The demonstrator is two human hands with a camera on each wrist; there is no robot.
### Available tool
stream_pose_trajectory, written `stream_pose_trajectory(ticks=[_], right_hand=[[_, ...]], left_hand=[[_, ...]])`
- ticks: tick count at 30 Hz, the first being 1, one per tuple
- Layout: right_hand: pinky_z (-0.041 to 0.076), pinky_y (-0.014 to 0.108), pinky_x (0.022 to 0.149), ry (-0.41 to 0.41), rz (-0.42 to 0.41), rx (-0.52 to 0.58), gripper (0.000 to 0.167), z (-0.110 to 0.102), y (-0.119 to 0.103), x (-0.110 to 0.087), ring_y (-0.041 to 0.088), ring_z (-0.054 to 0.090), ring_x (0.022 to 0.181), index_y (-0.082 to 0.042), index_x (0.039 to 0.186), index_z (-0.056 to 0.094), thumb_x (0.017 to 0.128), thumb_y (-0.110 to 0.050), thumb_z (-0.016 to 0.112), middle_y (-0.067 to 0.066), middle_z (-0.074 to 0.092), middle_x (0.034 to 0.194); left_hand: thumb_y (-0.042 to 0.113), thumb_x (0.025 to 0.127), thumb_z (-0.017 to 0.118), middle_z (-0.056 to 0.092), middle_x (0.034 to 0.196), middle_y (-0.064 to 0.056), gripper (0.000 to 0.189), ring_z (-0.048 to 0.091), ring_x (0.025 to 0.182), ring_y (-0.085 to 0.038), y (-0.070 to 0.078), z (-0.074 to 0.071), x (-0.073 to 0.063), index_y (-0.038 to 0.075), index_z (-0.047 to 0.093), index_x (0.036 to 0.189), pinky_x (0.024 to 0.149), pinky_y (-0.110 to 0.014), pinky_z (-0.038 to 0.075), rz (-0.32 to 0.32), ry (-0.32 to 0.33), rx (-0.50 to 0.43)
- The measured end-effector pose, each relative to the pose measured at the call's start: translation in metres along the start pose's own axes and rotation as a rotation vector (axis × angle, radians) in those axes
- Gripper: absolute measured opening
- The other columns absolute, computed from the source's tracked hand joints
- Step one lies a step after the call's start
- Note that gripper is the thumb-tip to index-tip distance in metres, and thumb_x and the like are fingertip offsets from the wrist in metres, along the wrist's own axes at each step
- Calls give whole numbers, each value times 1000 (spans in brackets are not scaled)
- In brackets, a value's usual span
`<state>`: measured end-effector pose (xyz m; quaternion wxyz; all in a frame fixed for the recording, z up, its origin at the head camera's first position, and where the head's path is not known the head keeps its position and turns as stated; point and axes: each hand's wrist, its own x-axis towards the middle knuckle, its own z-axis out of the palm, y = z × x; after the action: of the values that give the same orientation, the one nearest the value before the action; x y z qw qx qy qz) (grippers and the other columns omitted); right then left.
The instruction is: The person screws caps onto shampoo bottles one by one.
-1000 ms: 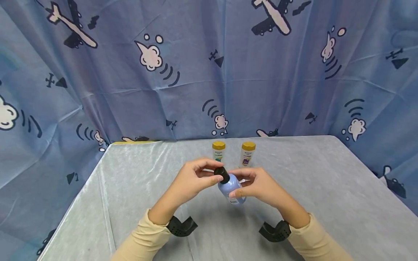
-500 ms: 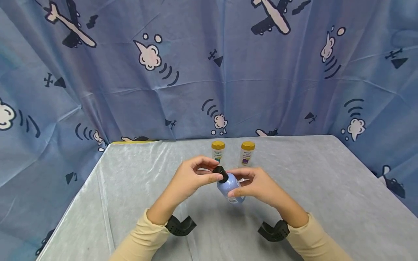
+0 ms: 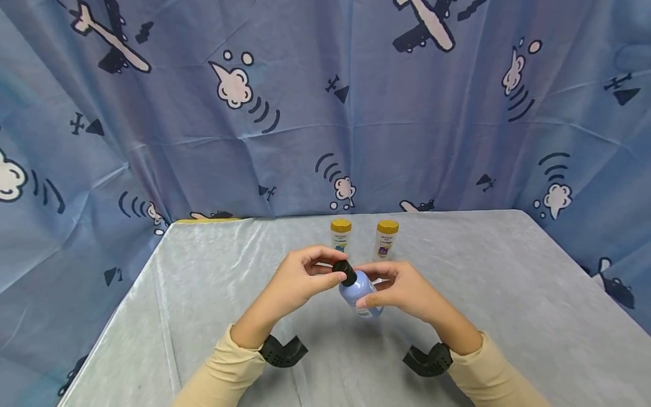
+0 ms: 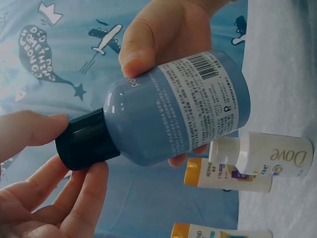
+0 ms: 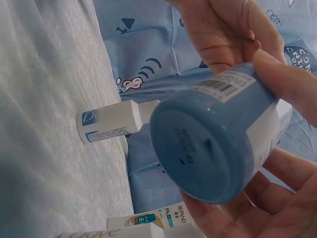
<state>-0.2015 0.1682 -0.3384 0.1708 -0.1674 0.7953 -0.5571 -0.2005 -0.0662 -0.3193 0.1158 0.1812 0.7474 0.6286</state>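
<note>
A blue bottle [image 3: 354, 291] is held tilted above the table, its black cap [image 4: 88, 141] pointing up and to the left in the head view. My left hand [image 3: 300, 276] pinches the cap between thumb and fingers. The bottle's body is gripped by my right hand [image 3: 404, 289], thumb on the near side and fingers round the far side. In the left wrist view the printed label [image 4: 204, 96] with its barcode faces the camera. The right wrist view shows the bottle's round base [image 5: 190, 148], with small print on it. Cap and body are together.
Two white bottles with yellow caps, a left one [image 3: 340, 236] and a right one [image 3: 385, 240], stand farther back on the grey-covered table [image 3: 229, 299]. White Dove bottles, such as this one [image 5: 106, 123], stand behind the hands. A patterned blue curtain [image 3: 305, 113] hangs beyond.
</note>
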Motion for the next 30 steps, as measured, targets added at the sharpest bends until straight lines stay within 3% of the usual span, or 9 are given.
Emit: stream_pose_trajectory(ticks=[7,13,30], right_hand=[[60,32,76,9,-15,2,64,1,-2,-1,19,72,90,3,130,62,77,-21,87,20,68,116],[60,33,77,4,-13,11,64,3,-1,-1,20,72,92,4,131,61,77,-21,86,21,68,118],[60,34,79,4,1,17,66,0,-2,0,21,72,94,3,132,60,77,-21,87,22,67,120]], left_hand=[[18,86,78,66,126,-9,37,70,103,-17,-2,0,1,9,68,121,87,-31,58,-31,5,0],[23,84,81,69,108,-6,31,70,89,-14,-2,1,1,13,70,111,82,-29,57,-66,41,39],[19,89,76,70,113,-14,33,72,91,-14,-3,1,2,6,70,119,84,-29,58,2,14,19]])
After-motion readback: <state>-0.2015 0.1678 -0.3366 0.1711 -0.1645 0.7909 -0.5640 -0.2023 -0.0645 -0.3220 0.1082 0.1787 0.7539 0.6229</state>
